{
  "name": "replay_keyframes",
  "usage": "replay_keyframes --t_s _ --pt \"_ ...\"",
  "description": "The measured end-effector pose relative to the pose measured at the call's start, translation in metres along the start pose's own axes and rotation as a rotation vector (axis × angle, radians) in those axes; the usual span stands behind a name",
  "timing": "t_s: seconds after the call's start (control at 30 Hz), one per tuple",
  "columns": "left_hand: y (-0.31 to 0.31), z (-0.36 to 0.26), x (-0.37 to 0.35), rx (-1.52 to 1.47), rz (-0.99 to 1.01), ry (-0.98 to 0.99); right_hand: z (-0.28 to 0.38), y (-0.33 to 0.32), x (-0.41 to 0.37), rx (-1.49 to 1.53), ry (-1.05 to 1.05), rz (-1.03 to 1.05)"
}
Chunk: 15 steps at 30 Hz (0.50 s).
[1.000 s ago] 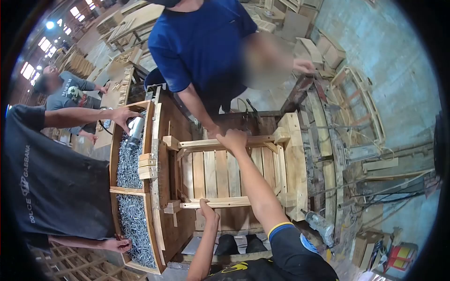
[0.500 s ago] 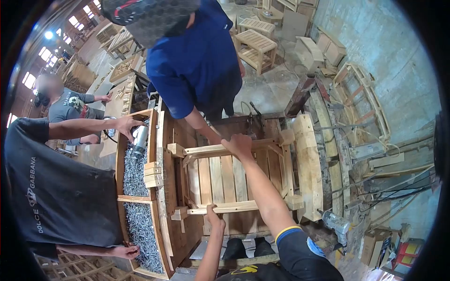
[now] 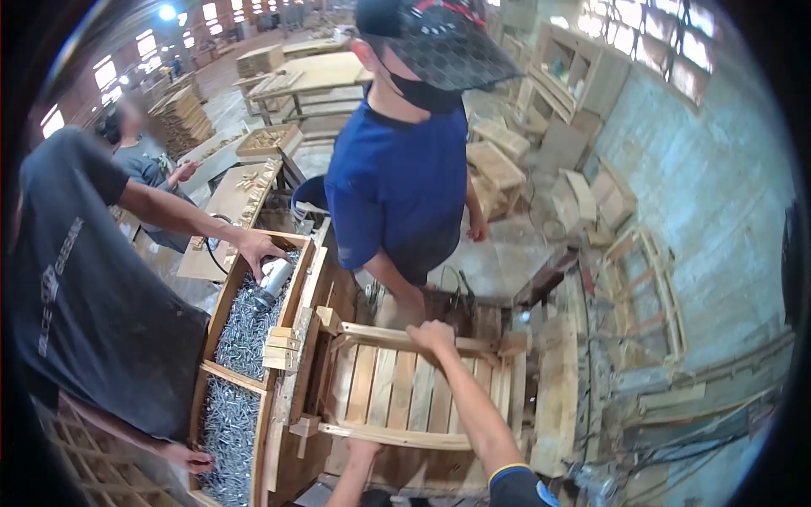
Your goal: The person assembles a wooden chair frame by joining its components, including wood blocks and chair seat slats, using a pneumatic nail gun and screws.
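A slatted wooden frame (image 3: 397,437) with corner blocks lies across the workbench in front of me. My right hand (image 3: 432,336) is closed over its far rail. At the near rail, my left hand (image 3: 363,450) grips from below, its fingers mostly hidden by the wood. Across the bench, a co-worker in a blue shirt (image 3: 397,182) has a hand (image 3: 409,306) close to the far rail; whether it touches cannot be made out. Pale slats (image 3: 393,389) show between my two hands.
Left of the frame stands a divided wooden box (image 3: 232,378) of metal screws (image 3: 236,427). A dark-shirted co-worker (image 3: 110,296) reaches into it, one hand on a silver power tool (image 3: 274,275). Small wood blocks (image 3: 281,348) sit on its edge. A plank (image 3: 553,397) borders the right.
My view has tilted upward, so the frame and both hands appear lower. My left hand has shifted left along the near rail. The blue-shirted co-worker's head is now raised.
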<state>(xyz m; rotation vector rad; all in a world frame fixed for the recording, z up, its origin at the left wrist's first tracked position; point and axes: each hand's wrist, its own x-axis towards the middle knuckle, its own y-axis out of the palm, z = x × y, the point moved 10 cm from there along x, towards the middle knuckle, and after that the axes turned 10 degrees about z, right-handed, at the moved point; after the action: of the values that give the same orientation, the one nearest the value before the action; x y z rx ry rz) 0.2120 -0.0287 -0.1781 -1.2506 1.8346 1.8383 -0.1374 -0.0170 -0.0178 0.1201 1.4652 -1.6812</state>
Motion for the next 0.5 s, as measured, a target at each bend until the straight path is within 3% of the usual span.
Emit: replay_keyframes --t_s 0.13,0.23,0.3,0.4,0.47,0.5 --pt "0.006 0.004 0.019 0.155 -0.018 0.037 0.001 0.003 0.008 -0.013 -0.048 -0.074" --pt "0.01 0.009 0.023 0.463 -0.128 0.019 0.002 0.0 -0.006 -0.016 -0.006 0.028" --pt "0.019 0.007 0.025 0.864 -0.208 -0.039 0.001 0.007 0.002 -0.004 -0.032 0.056" --pt "0.04 0.001 0.024 1.856 -0.317 -0.16 -0.002 0.01 0.011 -0.014 -0.014 0.047" --pt "0.041 0.0 0.02 2.226 -0.305 -0.228 0.0 -0.001 0.027 -0.073 -0.095 -0.139" --pt "0.034 0.003 0.013 2.332 -0.278 -0.258 0.004 -0.008 0.017 -0.079 -0.064 -0.075"
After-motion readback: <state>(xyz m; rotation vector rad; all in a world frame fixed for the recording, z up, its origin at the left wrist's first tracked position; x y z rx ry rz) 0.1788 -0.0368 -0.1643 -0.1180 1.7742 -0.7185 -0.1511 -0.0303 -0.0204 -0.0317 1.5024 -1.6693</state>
